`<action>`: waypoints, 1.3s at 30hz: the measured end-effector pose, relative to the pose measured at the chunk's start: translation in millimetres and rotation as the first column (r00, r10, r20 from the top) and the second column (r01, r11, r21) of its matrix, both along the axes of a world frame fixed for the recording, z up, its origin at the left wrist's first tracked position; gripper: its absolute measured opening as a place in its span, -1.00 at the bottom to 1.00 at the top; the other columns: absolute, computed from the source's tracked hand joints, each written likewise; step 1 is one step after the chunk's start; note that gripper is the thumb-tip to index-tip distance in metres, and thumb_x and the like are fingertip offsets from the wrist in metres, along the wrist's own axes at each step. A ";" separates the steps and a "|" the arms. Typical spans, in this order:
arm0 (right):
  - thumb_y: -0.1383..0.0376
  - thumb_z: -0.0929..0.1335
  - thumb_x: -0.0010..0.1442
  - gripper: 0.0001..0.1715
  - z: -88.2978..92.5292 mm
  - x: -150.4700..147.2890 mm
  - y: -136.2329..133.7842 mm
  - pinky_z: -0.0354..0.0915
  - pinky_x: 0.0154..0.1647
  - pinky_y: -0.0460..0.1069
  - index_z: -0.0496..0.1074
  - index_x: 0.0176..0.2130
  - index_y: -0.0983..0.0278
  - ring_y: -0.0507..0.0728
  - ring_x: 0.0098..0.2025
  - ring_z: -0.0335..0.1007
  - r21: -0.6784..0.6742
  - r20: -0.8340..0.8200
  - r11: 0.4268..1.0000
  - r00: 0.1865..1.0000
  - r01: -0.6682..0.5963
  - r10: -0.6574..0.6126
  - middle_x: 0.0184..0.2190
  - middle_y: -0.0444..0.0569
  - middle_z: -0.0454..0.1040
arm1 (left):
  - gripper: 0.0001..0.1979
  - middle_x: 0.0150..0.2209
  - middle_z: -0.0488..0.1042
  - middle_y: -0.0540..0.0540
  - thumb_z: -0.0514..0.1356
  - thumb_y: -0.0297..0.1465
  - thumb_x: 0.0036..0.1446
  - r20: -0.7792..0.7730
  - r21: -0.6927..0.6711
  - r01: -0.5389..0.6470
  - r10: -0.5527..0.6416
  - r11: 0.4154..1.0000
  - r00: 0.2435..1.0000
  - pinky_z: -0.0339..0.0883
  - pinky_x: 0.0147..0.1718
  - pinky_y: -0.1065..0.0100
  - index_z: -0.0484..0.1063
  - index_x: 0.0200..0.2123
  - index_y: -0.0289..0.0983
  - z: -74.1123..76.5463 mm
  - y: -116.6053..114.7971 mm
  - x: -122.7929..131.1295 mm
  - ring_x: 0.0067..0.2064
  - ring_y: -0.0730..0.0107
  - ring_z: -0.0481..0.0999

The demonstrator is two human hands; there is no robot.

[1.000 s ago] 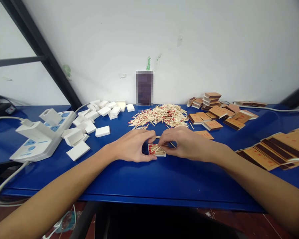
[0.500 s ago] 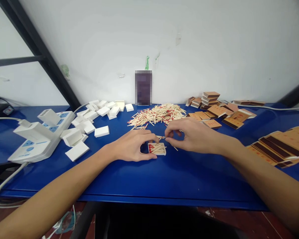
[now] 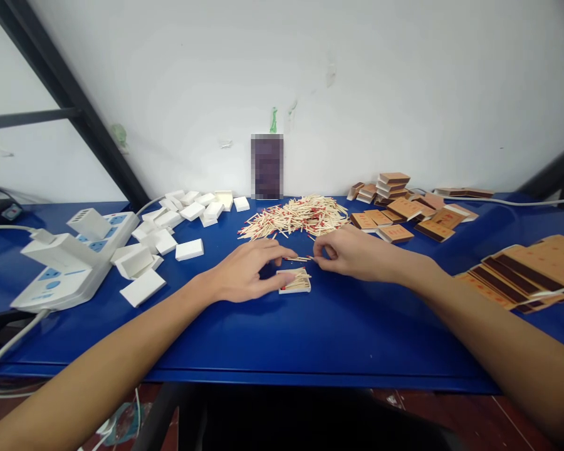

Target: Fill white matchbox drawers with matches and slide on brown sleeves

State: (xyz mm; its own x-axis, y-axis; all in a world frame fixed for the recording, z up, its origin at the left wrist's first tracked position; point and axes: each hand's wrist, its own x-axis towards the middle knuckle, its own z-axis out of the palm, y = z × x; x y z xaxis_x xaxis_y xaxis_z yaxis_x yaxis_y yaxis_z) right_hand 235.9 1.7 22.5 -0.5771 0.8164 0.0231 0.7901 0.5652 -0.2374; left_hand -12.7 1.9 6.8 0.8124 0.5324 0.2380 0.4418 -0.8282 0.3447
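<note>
A small white matchbox tray lies on the blue table, partly filled with red-tipped matches. My left hand is open at its left side, with the thumb reaching over the tray's left end and hiding some match heads. Just behind the tray, a few loose matches lie between my two hands. The thumb and forefinger of my right hand are pinched at the right end of these, on what looks like a match. Farther back spreads a big heap of matches.
White empty trays are scattered at the left, beside a power strip with plugged-in adapters and cables. Brown matchbox sleeves pile up at the back right. Flattened sleeves are stacked at the right. A wall stands behind the table.
My left thumb has moved up over the tray. My right fingers have drawn together by the loose matches, and the match slanting below them no longer shows. The view has shifted slightly.
</note>
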 end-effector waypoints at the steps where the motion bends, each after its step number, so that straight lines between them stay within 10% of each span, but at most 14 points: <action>1: 0.32 0.31 0.18 -0.84 -1.9 -0.7 1.7 0.07 -0.44 -0.04 0.46 -0.42 0.25 0.03 -0.52 0.23 0.032 -0.027 0.999 1.000 -0.005 0.006 -0.57 -0.12 0.41 | -0.63 -0.25 0.48 -0.10 0.05 -0.19 0.35 0.012 0.002 -0.008 0.008 1.000 1.000 0.28 -0.15 0.27 0.43 0.07 -0.25 -0.3 1.2 -0.5 -0.19 0.30 0.44; 10: 0.27 0.27 0.31 -0.78 -21.0 -15.7 5.3 0.14 -0.29 -0.02 0.47 -0.28 0.28 0.08 -0.32 0.32 0.198 -0.121 0.971 0.980 -0.135 0.161 -0.33 -0.02 0.45 | -0.67 -0.23 0.44 -0.11 -0.03 -0.32 0.37 -0.042 -0.007 0.079 -0.079 0.997 0.996 0.27 -0.16 0.32 0.52 -0.11 -0.28 2.2 -1.0 1.2 -0.20 0.33 0.41; 23: 0.25 0.31 0.30 -0.76 -22.5 -11.4 12.9 0.19 -0.21 0.01 0.57 -0.20 0.25 0.12 -0.23 0.38 0.089 -0.149 0.990 0.981 -0.114 0.126 -0.27 -0.01 0.49 | -0.48 -0.19 0.33 -0.12 -0.09 -0.62 0.27 -0.115 0.077 0.050 -0.041 0.996 0.992 0.25 -0.18 0.30 0.50 0.07 -0.11 -6.0 10.8 -2.1 -0.19 0.31 0.33; 33: 0.22 0.31 0.30 -0.76 -24.6 -8.5 15.3 0.18 -0.21 0.02 0.56 -0.17 0.24 0.13 -0.23 0.38 0.105 -0.137 0.989 0.984 -0.101 0.115 -0.26 0.01 0.50 | -0.66 -0.22 0.42 -0.12 0.03 -0.47 0.32 -0.294 0.437 0.125 0.010 0.891 0.956 0.18 -0.21 0.26 0.53 0.01 -0.14 2.1 8.6 -3.8 -0.24 0.28 0.36; 39: 0.24 0.31 0.27 -0.81 -20.5 -5.5 14.8 0.17 -0.24 0.01 0.50 -0.24 0.27 0.12 -0.24 0.35 0.070 -0.132 0.995 0.987 -0.078 0.086 -0.25 0.00 0.48 | -0.78 -0.27 0.47 -0.11 0.10 -0.47 0.22 -0.298 0.423 0.110 0.023 0.899 0.954 0.15 -0.23 0.25 0.57 -0.25 -0.24 11.5 9.0 -10.8 -0.25 0.29 0.37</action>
